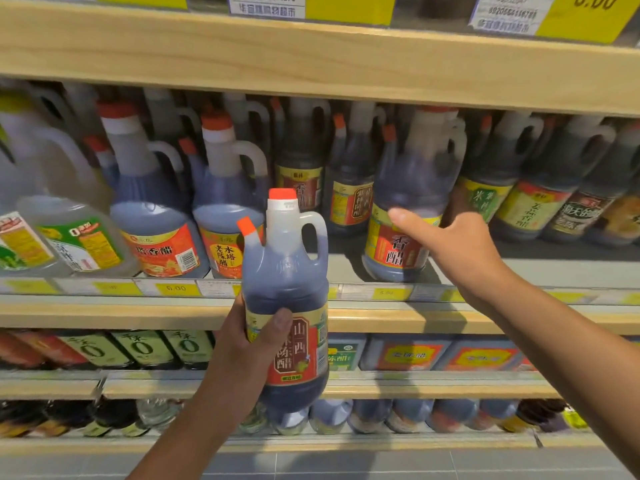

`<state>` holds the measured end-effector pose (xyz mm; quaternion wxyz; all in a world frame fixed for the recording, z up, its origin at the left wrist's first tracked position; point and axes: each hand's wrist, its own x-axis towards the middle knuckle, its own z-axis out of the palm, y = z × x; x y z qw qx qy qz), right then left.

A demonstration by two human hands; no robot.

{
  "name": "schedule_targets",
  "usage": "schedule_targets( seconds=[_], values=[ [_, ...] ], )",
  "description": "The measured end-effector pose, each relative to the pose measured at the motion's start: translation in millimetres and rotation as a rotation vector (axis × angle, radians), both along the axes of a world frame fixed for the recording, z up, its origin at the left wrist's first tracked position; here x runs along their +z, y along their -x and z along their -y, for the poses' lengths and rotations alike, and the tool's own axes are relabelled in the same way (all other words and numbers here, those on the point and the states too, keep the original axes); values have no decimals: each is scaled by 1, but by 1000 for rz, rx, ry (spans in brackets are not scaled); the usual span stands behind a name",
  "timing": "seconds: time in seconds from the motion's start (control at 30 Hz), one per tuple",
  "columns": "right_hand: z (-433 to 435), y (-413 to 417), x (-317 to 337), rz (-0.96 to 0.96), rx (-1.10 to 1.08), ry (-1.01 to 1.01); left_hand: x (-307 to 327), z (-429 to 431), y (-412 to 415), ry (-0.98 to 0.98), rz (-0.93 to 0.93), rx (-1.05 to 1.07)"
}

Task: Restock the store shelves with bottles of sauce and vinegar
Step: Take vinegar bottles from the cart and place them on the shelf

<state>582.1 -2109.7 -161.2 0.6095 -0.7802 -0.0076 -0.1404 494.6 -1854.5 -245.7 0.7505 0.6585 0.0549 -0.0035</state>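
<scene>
Yellow price tags (pixel 177 289) ran along the front edge of the middle shelf's rail, one reading 6.00. Larger yellow tags (pixel 585 15) with printed white labels (pixel 266 4) hung on the rail above. A grey tiled floor (pixel 346 465) showed at the bottom.

We stand in a shop aisle, at wooden shelves (pixel 311 64) stacked in tiers and crowded with rows of dark vinegar jugs (pixel 412 202) bearing printed labels; along each front edge run yellow price tags (pixel 176 289), one reading 6.00, and barcode stickers (pixel 266 5) hang on the top tier
</scene>
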Motion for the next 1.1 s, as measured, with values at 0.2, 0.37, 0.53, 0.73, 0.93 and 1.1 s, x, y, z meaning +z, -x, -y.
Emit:
schedule_targets(
  seconds=[0.2, 0.37, 0.53, 0.73, 0.93, 1.1],
  values=[
    [6, 1, -11, -21, 39, 108, 1, -1, -1, 44, 8, 0],
    [12, 5, -13, -26, 68, 151, 6, 1, 2, 50, 29, 6],
    [6, 7, -14, -19, 59, 214, 11, -7, 6, 59, 54, -30],
    [-31, -2, -16, 0, 156, 207, 12, -25, 8, 59, 63, 7],
    [-76, -6, -15, 30, 208, 220, 6, -48, 11, 91, 50, 63],
    [-89, -5, -15, 48, 197, 204, 9, -56, 17, 78, 60, 23]
  ],
)
